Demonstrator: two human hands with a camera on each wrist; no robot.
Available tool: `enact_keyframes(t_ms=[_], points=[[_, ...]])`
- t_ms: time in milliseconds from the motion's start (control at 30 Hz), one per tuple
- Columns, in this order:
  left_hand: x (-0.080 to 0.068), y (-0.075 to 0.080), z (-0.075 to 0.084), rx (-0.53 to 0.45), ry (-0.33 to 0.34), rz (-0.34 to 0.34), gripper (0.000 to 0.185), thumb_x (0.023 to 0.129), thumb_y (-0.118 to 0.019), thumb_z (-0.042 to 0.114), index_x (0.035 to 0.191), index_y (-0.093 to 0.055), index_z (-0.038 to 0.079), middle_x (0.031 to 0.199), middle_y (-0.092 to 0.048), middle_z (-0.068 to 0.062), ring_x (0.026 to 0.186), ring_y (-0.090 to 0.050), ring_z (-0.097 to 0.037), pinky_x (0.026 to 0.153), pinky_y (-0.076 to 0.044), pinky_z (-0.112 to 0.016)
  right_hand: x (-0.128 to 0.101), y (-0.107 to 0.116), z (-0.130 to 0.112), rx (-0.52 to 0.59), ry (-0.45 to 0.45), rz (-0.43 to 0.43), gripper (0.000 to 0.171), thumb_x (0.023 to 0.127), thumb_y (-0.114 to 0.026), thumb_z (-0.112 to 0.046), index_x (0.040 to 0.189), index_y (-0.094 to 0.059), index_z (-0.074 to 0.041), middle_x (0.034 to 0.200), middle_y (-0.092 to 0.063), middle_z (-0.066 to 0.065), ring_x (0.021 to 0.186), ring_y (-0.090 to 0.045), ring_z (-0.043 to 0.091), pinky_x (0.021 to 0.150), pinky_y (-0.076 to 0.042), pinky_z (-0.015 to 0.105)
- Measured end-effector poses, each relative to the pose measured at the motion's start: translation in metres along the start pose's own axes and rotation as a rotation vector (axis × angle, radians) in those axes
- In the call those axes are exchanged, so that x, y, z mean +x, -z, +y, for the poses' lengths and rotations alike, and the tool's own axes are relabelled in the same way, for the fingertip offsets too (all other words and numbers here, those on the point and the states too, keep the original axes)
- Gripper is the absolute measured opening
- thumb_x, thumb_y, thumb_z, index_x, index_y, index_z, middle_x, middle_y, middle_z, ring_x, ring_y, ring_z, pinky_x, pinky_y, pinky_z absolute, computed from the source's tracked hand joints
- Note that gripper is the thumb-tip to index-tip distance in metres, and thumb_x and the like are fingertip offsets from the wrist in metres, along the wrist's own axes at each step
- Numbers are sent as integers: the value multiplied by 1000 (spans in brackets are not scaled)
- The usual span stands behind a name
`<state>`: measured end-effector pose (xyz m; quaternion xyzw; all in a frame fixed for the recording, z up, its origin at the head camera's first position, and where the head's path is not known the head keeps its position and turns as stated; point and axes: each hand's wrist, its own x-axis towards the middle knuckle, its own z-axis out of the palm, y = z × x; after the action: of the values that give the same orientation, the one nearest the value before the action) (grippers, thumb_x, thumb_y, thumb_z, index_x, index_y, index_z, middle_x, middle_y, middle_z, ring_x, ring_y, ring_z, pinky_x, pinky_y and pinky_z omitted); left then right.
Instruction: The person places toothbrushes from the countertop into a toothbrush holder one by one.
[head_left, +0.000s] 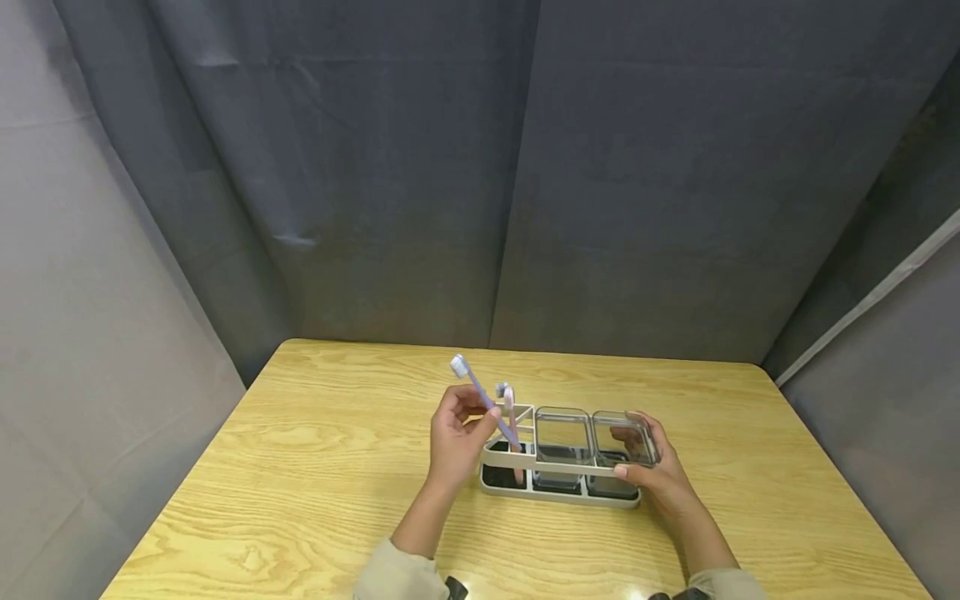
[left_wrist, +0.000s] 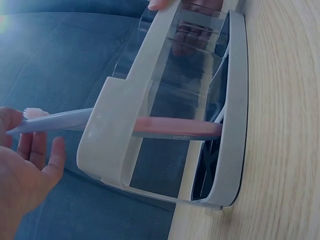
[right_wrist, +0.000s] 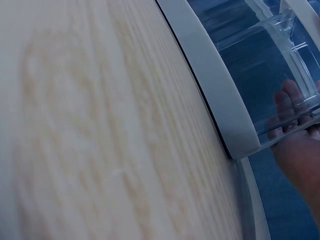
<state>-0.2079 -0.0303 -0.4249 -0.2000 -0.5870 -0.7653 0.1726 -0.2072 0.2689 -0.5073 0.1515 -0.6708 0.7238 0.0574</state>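
My left hand (head_left: 457,437) pinches a purple toothbrush (head_left: 480,390) between thumb and fingers. The brush leans left, bristles up, its lower end at the left opening of a white toothbrush holder (head_left: 558,496). Inside that left section stands a pink toothbrush (left_wrist: 170,126), reaching down to the holder's dark base. Two clear cups (head_left: 562,414) sit side by side in the middle and right openings. My right hand (head_left: 663,477) grips the holder's right end, thumb on the front rim and fingers seen through the right cup. In the right wrist view part of that hand is cut off.
The holder stands on a wood-grain table (head_left: 315,433). Grey curtains (head_left: 390,208) hang behind the table's far edge and along both sides.
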Motion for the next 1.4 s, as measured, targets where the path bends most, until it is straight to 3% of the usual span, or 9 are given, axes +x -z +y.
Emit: enact_keyframes(t_ms=[233, 500, 667, 967, 1200, 1400], points=[[-2, -8, 21, 73, 67, -55, 15, 80, -63, -12, 92, -53, -11, 88, -57, -23, 82, -56, -17, 70, -50, -24, 0, 0, 0, -9, -13, 2, 81, 70, -64, 13, 139, -23, 2, 123, -47, 22, 116, -43, 27, 101, -28, 21], [-5, -10, 23, 196, 118, -88, 22, 78, -67, -11, 95, -54, -6, 87, -61, -18, 82, -57, -25, 75, -51, -35, 1, 0, 1, -3, -14, -2, 80, 70, -63, 13, 139, -22, 3, 124, -45, 25, 116, -43, 27, 101, -29, 22], [-7, -10, 20, 234, 109, -106, 23, 78, -67, -10, 95, -52, -6, 87, -62, -18, 82, -58, -29, 77, -50, -40, 1, 1, 1, 1, -11, -3, 81, 70, -63, 13, 139, -21, 5, 123, -46, 24, 115, -44, 27, 101, -29, 21], [-10, -10, 22, 299, 85, -126, 12, 81, -68, -4, 89, -59, -5, 84, -63, -15, 78, -59, -22, 75, -50, -38, 0, 1, 1, 0, -19, -2, 80, 71, -64, 13, 139, -21, 3, 123, -44, 26, 115, -43, 27, 100, -29, 22], [-11, -10, 21, 336, 80, -169, 12, 79, -70, -5, 87, -61, -2, 83, -64, -12, 77, -59, -21, 74, -49, -46, 0, 1, 1, 0, -18, 1, 80, 71, -63, 13, 139, -22, 3, 124, -43, 28, 115, -43, 28, 100, -29, 22], [-10, -11, 20, 370, 27, -196, 12, 78, -69, -6, 87, -62, -3, 81, -64, -13, 74, -59, -23, 72, -50, -47, 0, 0, 1, 5, -13, 2, 80, 71, -63, 14, 139, -24, 1, 123, -44, 27, 116, -43, 27, 101, -28, 21]])
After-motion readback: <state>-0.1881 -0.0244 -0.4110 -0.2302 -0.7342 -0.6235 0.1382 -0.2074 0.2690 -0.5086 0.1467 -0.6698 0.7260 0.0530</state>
